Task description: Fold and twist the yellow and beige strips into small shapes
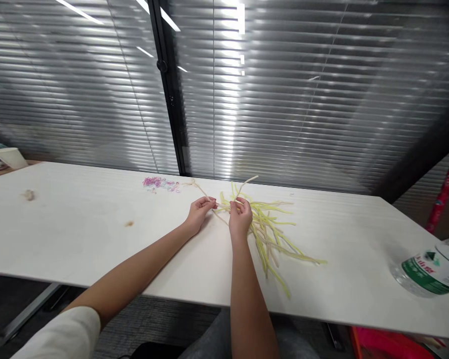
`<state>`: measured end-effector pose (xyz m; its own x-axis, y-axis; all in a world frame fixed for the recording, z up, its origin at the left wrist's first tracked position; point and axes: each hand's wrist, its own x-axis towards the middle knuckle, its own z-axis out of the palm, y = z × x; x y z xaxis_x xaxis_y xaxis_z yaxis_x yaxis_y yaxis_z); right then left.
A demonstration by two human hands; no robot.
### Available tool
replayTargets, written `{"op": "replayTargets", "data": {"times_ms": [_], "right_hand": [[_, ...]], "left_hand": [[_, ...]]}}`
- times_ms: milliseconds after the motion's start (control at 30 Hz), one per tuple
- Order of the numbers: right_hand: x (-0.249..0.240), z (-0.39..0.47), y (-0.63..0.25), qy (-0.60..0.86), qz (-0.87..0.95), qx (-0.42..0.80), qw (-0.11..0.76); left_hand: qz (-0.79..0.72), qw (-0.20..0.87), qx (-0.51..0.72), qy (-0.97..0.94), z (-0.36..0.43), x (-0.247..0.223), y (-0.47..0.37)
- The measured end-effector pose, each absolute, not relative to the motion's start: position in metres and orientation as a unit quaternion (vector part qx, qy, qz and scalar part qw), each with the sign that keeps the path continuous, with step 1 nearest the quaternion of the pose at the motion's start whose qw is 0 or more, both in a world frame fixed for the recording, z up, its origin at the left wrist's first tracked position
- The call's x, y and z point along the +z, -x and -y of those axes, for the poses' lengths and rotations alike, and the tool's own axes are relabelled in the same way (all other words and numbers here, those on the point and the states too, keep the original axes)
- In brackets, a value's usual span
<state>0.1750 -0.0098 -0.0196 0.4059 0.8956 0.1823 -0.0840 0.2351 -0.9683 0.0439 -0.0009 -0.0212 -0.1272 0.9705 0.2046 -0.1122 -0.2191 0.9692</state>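
Above the table (97,224), your left hand (201,212) and right hand (240,218) pinch pale strands (202,190); loose yellow strands (261,244) seem unworked

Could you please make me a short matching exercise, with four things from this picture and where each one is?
Things:
1. Bottle
2. Yellow strands
3. Pink loops
4. White cup

Places:
A. Near the back edge of the table, left of both hands
B. By the left edge of the picture
C. By the right edge of the picture
D. Fanned out on the table beside the right hand

Right pairs: 1-C, 2-D, 3-A, 4-B
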Motion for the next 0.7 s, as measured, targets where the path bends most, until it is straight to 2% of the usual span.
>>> {"op": "replayTargets", "data": {"times_ms": [167,433,700], "right_hand": [[-0.0218,0.0098,-0.1757,0.530,0.428,0.331,0.653],[-0.0157,0.0150,-0.1772,0.566,0.448,0.292,0.627],[-0.0183,0.0140,-0.1770,0.553,0.517,0.253,0.603]], "left_hand": [[-0.461,0.444,0.597,-0.483,-0.0013,-0.0228,-0.0432],[-0.405,0.508,0.641,-0.409,-0.0035,-0.0185,-0.0385],[-0.396,0.525,0.649,-0.381,-0.0053,-0.0188,-0.0369]]}}
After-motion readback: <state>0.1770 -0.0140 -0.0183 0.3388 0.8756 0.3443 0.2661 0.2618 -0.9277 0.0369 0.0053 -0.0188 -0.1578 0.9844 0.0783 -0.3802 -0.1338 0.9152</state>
